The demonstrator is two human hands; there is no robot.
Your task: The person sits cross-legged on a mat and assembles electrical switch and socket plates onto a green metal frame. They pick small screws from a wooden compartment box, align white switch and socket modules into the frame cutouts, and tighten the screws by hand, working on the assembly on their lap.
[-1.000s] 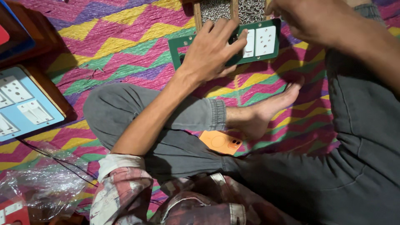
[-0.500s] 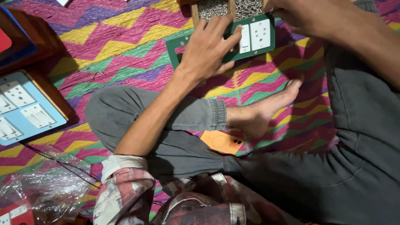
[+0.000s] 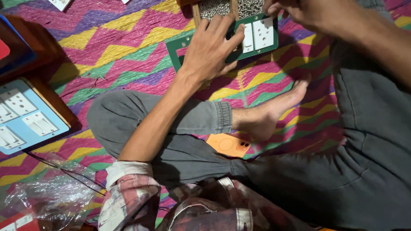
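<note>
We see the green switch plate (image 3: 261, 40) lying on the zigzag mat (image 3: 107, 55) just below a wooden box of screws (image 3: 227, 7), where it lay a second ago. Our left hand (image 3: 212, 49) stays pressed flat on it, fingers spread, gripping nothing. Our right hand (image 3: 295, 10) hovers over the plate's upper corner; we cannot tell its fingers' state. An orange phone (image 3: 228, 144) lies beside the foot (image 3: 269, 113).

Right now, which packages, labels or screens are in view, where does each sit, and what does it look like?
Clear plastic bag: bottom left on the mat, crumpled, see-through.
Red-and-white box: bottom-left corner, under the bag, only partly in frame.
Orange phone: between the folded leg and the foot, back up, so no screen shows.
No signs or lit screens.
</note>
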